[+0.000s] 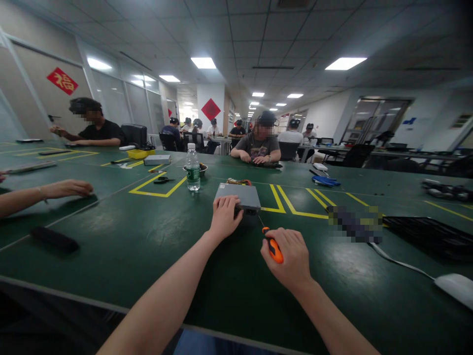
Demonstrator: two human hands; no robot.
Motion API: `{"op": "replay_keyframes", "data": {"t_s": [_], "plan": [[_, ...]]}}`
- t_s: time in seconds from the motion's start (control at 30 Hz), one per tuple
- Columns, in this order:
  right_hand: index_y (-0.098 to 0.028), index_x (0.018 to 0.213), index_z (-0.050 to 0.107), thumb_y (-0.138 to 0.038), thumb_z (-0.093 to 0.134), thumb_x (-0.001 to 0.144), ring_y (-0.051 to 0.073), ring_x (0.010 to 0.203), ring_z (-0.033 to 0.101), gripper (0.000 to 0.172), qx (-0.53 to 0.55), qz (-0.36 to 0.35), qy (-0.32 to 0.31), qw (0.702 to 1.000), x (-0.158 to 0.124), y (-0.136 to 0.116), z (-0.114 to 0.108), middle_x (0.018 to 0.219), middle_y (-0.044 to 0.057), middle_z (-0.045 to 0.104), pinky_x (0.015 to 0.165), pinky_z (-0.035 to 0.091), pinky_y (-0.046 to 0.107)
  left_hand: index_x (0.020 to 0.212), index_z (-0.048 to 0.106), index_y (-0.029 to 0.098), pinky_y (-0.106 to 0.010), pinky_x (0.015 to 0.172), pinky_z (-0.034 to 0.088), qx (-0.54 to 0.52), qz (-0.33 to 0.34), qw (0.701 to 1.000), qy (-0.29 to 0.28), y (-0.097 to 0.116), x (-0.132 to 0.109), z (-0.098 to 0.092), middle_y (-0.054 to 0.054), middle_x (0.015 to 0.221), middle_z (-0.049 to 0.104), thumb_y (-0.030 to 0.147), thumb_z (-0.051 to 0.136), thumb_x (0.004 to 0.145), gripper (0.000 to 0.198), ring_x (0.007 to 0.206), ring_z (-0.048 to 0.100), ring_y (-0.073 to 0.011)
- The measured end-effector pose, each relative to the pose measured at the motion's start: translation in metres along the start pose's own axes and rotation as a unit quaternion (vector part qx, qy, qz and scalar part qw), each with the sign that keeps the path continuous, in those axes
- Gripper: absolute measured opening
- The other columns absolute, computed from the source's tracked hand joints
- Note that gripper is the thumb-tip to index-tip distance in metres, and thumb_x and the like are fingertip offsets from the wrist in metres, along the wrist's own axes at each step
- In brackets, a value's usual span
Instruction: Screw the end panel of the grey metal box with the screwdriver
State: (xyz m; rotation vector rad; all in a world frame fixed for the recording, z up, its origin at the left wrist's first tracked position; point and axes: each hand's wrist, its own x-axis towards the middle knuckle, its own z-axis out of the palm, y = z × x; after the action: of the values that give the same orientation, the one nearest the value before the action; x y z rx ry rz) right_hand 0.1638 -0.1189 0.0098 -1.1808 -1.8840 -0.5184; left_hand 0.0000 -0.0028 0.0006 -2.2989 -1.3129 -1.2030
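Observation:
A flat grey metal box (242,195) lies on the green table (148,246) straight ahead of me. My left hand (225,216) grips its near left corner, fingers curled over the top edge. My right hand (286,259) is closed round an orange-handled screwdriver (274,249). The thin shaft of the screwdriver points up and left toward the near side of the box. Coloured wires (238,181) show behind the box.
A water bottle (192,167) and a small bowl (201,169) stand beyond the box. A black keyboard (428,234) and white mouse (456,288) lie at right. Another person's hand (68,188) rests at left near a black bar (54,238). Several people sit at tables further back.

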Motion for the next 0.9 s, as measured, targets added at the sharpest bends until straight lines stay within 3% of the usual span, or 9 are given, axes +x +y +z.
{"op": "replay_keyframes", "data": {"t_s": [0.33, 0.5, 0.63, 0.77, 0.9], "plan": [[-0.016, 0.082, 0.054, -0.023, 0.049, 0.081, 0.016, 0.069, 0.054, 0.008, -0.010, 0.010, -0.006, 1.000, 0.000, -0.001, -0.001, 0.073, 0.003, 0.058, 0.072, 0.037, 0.032, 0.101, 0.051, 0.022, -0.040, 0.098, 0.026, 0.003, -0.001, 1.000, 0.001, 0.000, 0.000, 0.001, -0.004, 0.118, 0.056, 0.027, 0.052, 0.080, 0.022, 0.111, 0.046, -0.0216], [-0.017, 0.084, 0.052, -0.028, 0.049, 0.083, 0.013, 0.058, 0.052, 0.011, -0.013, 0.024, 0.008, 1.000, -0.002, -0.003, 0.004, 0.067, 0.000, 0.058, 0.066, 0.037, 0.028, 0.102, 0.051, 0.023, -0.040, 0.099, 0.025, -0.003, -0.002, 1.000, 0.005, 0.000, 0.000, 0.002, -0.004, 0.118, 0.057, 0.027, 0.053, 0.080, 0.022, 0.111, 0.046, -0.0212], [-0.018, 0.079, 0.055, -0.021, 0.047, 0.080, 0.016, 0.067, 0.051, 0.009, -0.017, -0.002, -0.033, 0.999, -0.001, -0.008, 0.002, 0.070, 0.002, 0.053, 0.070, 0.035, 0.030, 0.101, 0.051, 0.023, -0.040, 0.100, 0.025, -0.004, -0.001, 1.000, 0.007, -0.001, -0.001, 0.003, -0.003, 0.118, 0.056, 0.027, 0.053, 0.080, 0.022, 0.112, 0.046, -0.0211], [-0.018, 0.078, 0.055, -0.029, 0.046, 0.082, 0.017, 0.069, 0.051, 0.014, 0.003, 0.024, -0.048, 0.999, 0.001, -0.010, -0.003, 0.071, 0.002, 0.055, 0.075, 0.033, 0.034, 0.101, 0.051, 0.023, -0.040, 0.099, 0.025, -0.001, -0.001, 1.000, 0.006, -0.001, -0.001, 0.002, -0.004, 0.118, 0.056, 0.027, 0.053, 0.080, 0.022, 0.111, 0.046, -0.0212], [-0.017, 0.089, 0.052, -0.029, 0.043, 0.085, 0.014, 0.057, 0.050, 0.015, 0.004, 0.057, -0.021, 0.998, -0.001, -0.008, -0.002, 0.063, -0.001, 0.056, 0.075, 0.034, 0.033, 0.101, 0.051, 0.023, -0.040, 0.099, 0.025, -0.002, -0.002, 1.000, 0.004, 0.000, 0.000, 0.002, -0.003, 0.118, 0.057, 0.027, 0.053, 0.080, 0.022, 0.111, 0.046, -0.0211]]}}
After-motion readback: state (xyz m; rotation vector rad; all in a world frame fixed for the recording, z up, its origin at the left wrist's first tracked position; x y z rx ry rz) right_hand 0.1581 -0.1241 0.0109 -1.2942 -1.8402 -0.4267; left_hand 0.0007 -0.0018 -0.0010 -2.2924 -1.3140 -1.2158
